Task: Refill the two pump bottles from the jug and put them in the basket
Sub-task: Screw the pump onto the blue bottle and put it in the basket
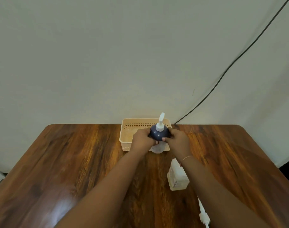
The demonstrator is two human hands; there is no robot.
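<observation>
Gripping dark pump bottle (159, 132) over basket (126, 142), left hand (143, 140), right hand (177, 139), glossy wooden table (66, 162), pale wall (107, 55)

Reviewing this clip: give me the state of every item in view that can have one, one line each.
Dark pump bottle: upright, pump on, held over the basket by both hands.
Left hand: closed on the bottle's side.
Right hand: closed on its other side.
Basket: on the table, no bottle standing in its visible part.
Jug: on the table, untouched.
Loose white pump: lying on the table.
</observation>
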